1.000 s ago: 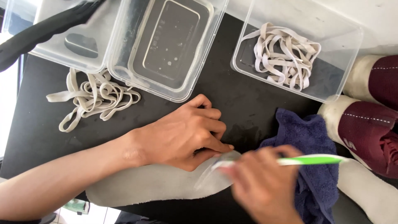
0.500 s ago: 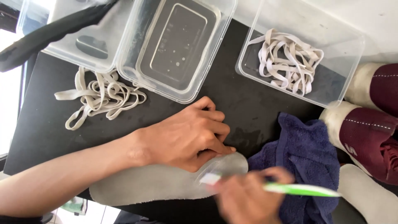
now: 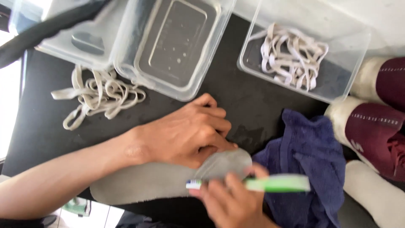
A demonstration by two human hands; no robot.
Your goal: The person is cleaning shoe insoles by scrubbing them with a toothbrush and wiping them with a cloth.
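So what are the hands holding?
The right hand grips a green toothbrush around its handle's middle; the left hand presses down the grey insole.

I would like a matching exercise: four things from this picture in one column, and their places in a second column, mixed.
Things:
1. insole
2. toothbrush
3. towel
4. loose laces

Places:
A. in the right hand
B. on the black table, left of the clear tubs
C. under the left hand
D. beside the maroon shoes

Pairs: 1-C, 2-A, 3-D, 4-B
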